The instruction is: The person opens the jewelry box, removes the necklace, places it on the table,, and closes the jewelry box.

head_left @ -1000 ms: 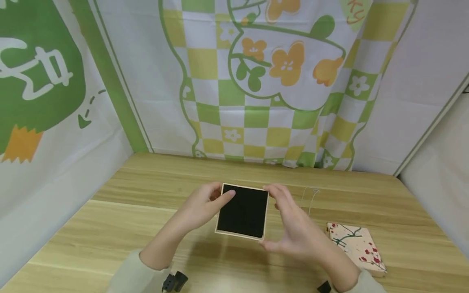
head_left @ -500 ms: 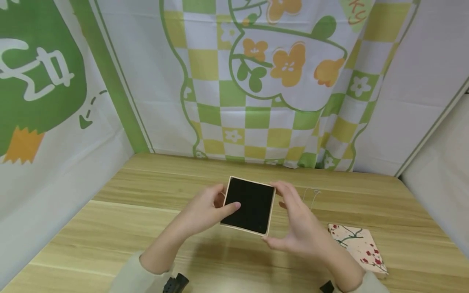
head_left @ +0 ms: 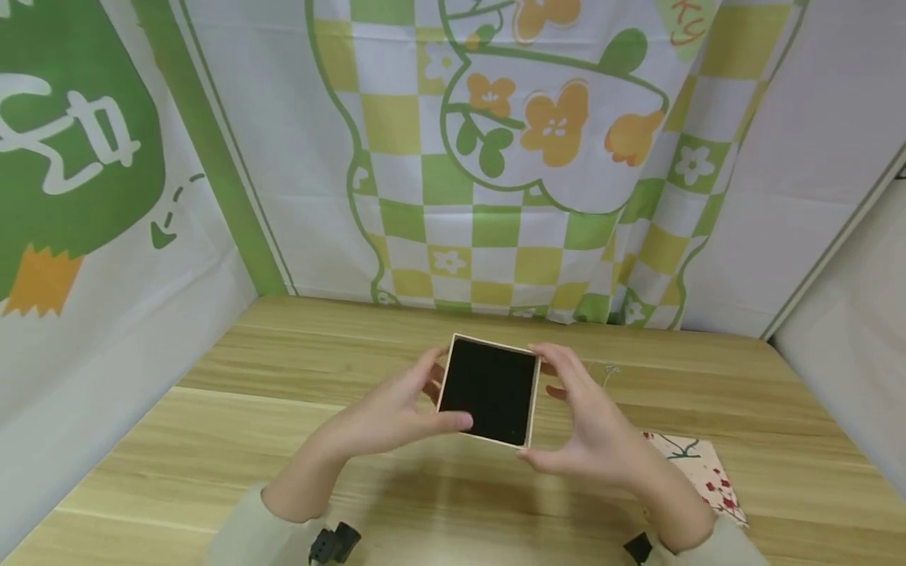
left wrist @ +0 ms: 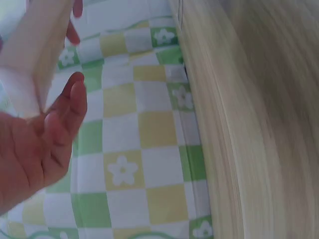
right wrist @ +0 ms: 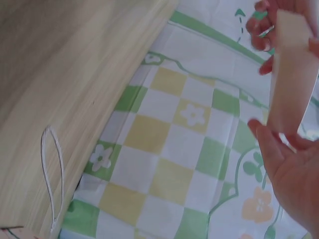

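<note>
A square box (head_left: 491, 385) with pale cream sides and a black inner face is held up over the table, its black side towards the head camera. My left hand (head_left: 392, 417) grips its left side, thumb lying across the near-left corner of the black face and fingers behind. With thumb at the near corner and fingertips at the far one, my right hand (head_left: 587, 420) holds the right edge. Both wrist views show the plain pale side of the box: the left one has the box (left wrist: 37, 45) at top left, the right one has the box (right wrist: 294, 74) at upper right.
A cream panel or lid with red blossoms and dark branches (head_left: 711, 475) lies on the wooden table (head_left: 233, 440) at right, partly behind my right forearm. A thin silvery loop of cord or chain (right wrist: 52, 174) rests farther back. A checked curtain (head_left: 446, 181) hangs behind the table.
The box has moved right and slightly away, turning a little clockwise. My left thumb has slid from its far-left corner down to the near-left one; the right hand has shifted along with it.
</note>
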`<action>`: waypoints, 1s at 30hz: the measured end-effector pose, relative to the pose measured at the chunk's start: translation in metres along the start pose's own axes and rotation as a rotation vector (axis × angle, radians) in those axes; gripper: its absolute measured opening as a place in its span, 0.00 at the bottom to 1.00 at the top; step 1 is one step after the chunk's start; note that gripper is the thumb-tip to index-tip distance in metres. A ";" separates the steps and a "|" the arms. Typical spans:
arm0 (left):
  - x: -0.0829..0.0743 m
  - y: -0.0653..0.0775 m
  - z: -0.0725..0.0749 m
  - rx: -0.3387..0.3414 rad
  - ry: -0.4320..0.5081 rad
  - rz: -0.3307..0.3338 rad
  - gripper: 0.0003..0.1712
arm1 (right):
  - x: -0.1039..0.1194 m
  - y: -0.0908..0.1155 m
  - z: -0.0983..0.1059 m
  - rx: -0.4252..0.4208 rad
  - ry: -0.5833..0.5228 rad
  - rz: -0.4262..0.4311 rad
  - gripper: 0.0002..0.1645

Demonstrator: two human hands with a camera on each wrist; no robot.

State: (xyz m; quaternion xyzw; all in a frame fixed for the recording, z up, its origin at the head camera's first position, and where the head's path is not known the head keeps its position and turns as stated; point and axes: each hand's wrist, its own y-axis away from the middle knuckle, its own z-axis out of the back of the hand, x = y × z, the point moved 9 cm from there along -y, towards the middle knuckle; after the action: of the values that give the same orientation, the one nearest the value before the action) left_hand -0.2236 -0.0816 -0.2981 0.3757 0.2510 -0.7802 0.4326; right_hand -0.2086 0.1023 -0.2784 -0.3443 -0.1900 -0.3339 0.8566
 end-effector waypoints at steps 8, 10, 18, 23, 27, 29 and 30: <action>0.000 0.001 -0.002 0.096 -0.096 -0.153 0.83 | -0.006 0.001 0.000 0.115 -0.098 -0.003 0.65; 0.002 0.000 -0.005 0.104 -0.101 -0.160 0.81 | -0.006 0.002 0.000 0.124 -0.093 -0.010 0.66; -0.001 -0.006 -0.014 0.070 -0.066 -0.237 0.73 | -0.006 0.003 0.006 0.136 -0.075 -0.011 0.67; -0.004 -0.009 -0.017 0.033 -0.036 -0.314 0.68 | -0.003 0.004 0.012 0.133 -0.084 0.016 0.67; -0.004 -0.010 -0.018 0.019 0.000 -0.317 0.65 | -0.003 0.005 0.014 0.127 -0.108 0.016 0.68; -0.004 -0.009 -0.018 0.009 0.030 -0.319 0.63 | -0.004 0.005 0.014 0.129 -0.122 0.009 0.68; -0.004 -0.009 -0.018 0.003 0.052 -0.326 0.62 | -0.005 0.006 0.014 0.130 -0.126 0.004 0.68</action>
State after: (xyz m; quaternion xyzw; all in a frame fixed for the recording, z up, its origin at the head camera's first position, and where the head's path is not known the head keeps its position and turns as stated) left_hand -0.2237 -0.0622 -0.3045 0.3505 0.3186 -0.8305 0.2932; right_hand -0.2094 0.1175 -0.2742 -0.3087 -0.2642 -0.2968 0.8642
